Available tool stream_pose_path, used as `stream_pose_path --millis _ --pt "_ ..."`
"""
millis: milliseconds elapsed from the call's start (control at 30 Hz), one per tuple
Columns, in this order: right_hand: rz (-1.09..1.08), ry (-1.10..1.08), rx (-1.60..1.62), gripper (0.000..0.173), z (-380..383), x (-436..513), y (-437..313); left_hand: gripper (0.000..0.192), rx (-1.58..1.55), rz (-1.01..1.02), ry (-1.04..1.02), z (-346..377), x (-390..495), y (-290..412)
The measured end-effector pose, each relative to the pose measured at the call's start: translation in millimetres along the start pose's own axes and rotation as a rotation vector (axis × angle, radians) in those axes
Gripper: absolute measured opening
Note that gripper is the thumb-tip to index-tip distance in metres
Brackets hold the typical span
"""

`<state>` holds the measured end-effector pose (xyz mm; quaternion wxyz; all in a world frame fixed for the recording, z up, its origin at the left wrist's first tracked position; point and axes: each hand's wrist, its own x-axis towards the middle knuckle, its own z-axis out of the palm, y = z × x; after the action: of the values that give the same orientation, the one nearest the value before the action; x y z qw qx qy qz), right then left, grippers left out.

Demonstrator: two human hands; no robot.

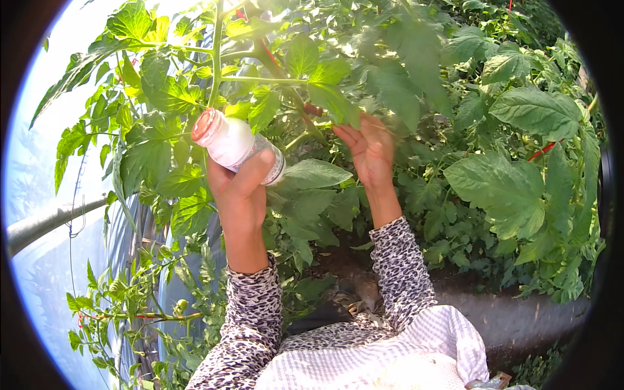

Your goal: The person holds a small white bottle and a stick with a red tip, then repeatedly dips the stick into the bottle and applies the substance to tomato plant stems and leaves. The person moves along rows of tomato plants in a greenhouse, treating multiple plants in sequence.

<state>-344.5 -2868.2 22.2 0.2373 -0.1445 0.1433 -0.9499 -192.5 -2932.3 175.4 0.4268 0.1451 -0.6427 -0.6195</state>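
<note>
My left hand (241, 190) is wrapped around a small white plastic bottle (236, 144) with a printed label. The bottle tilts, its reddish mouth end pointing up and left beside the upright green stem (217, 53) of a tomato plant. To the right, my right hand (368, 151) is raised among the foliage, palm turned towards me and fingers apart. Its fingertips lie close to a drooping tomato leaf (336, 100), which partly covers them; I cannot tell whether they touch it. Nothing is seen held in that hand. A thicker stem (273, 63) slants between the two hands.
Clear plastic sheeting (53, 278) and a metal pipe (53, 222) border the left side. A tomato branch with a small green fruit (182, 304) crosses low on the left. Dense tomato foliage (497, 190) fills the right, with red ties (543, 151). Bare soil (346, 256) shows below.
</note>
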Motion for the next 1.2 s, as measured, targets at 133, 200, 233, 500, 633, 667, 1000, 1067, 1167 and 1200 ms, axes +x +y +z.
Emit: stream_pose_path --millis 133,200,233,500,633,667,1000,1067,1167,1200 --pt "-0.017 -0.003 0.047 0.025 5 7 6 0.062 0.01 0.0 -0.013 -4 1 0" --pt "-0.031 -0.033 0.078 0.025 7 12 9 0.059 0.011 -0.006 -0.007 -5 2 -1" --pt "-0.024 -0.028 0.058 0.024 7 14 10 0.058 0.01 -0.008 -0.005 -5 2 -1" --pt "-0.008 0.004 -0.013 0.023 2 5 18 0.051 0.009 0.087 0.115 0 9 -8" --pt "0.013 -0.053 0.061 0.024 5 7 23 0.049 0.041 0.124 0.162 3 11 -9" --pt "0.004 -0.072 0.067 0.026 5 8 25 0.05 0.046 0.114 0.184 3 12 -9" --pt "-0.038 0.01 0.088 0.022 -2 6 30 0.045 0.081 0.087 0.208 2 11 -9" --pt "-0.034 0.017 0.095 0.021 -4 5 30 0.045 0.079 0.081 0.204 3 11 -6" --pt "-0.016 0.049 0.104 0.02 -9 0 30 0.044 0.068 0.097 0.191 4 9 -3" --pt "-0.015 0.05 0.1 0.02 -10 -3 30 0.044 0.052 0.104 0.18 5 8 -2"
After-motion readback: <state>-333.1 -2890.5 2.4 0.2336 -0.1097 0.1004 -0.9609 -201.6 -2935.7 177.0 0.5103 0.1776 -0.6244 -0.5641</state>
